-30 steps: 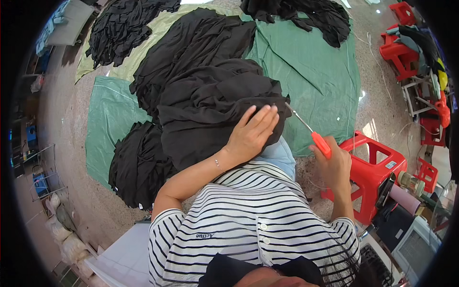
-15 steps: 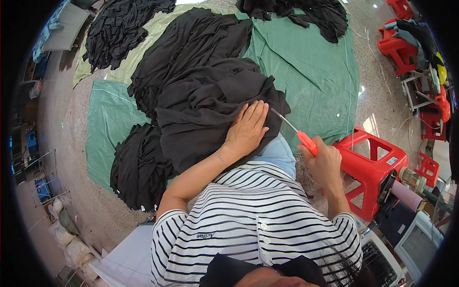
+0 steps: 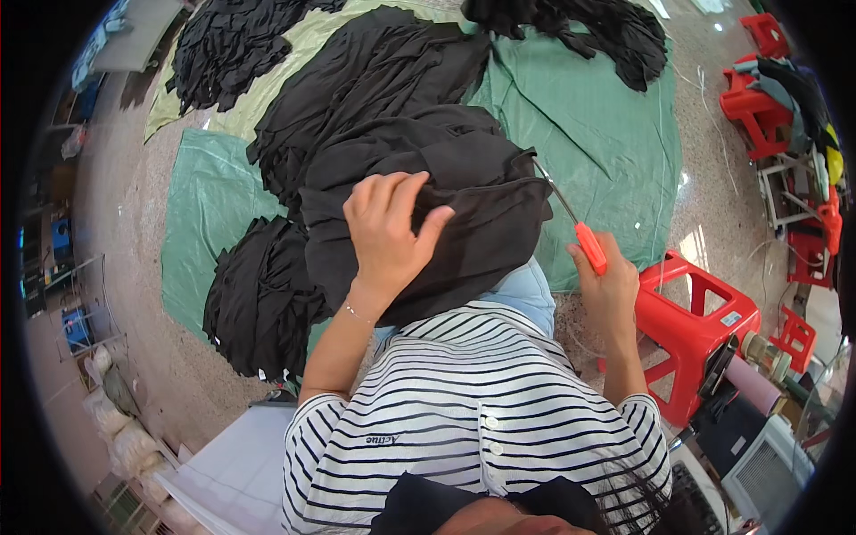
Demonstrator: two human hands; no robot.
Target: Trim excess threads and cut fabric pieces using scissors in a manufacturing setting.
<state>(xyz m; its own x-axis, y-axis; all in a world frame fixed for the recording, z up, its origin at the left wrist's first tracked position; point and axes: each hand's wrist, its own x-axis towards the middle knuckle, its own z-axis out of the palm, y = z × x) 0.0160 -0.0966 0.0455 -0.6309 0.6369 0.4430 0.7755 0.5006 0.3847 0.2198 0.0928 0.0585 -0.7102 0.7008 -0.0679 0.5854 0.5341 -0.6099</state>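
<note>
Left hand: your left hand [image 3: 385,234] lies palm down on the black garment [image 3: 428,205], fingers spread and bent, pinching a fold of the cloth.
Right hand: your right hand [image 3: 608,290] is clenched round the orange handle of one thin tool [image 3: 575,227], whose metal shaft points up and left to the garment's right edge.
Garment: soft, matte black knit, draped in loose folds over your lap, just in front of your striped shirt [image 3: 464,428].
Tool: smooth plastic grip, slim bright steel shaft; the tip is hidden against the cloth.
Floor sheet: one green woven plastic tarp [image 3: 606,134], creased and slightly shiny, spread beneath the cloth.
Other black cloth: four further heaps, crumpled and limp: upper left [image 3: 227,45], upper right [image 3: 580,27], centre [image 3: 374,80], and lower left [image 3: 259,299] just beside your lap.
Stool: one glossy red plastic stool [image 3: 700,325], square with cut-out sides, just beside your right hand.
</note>
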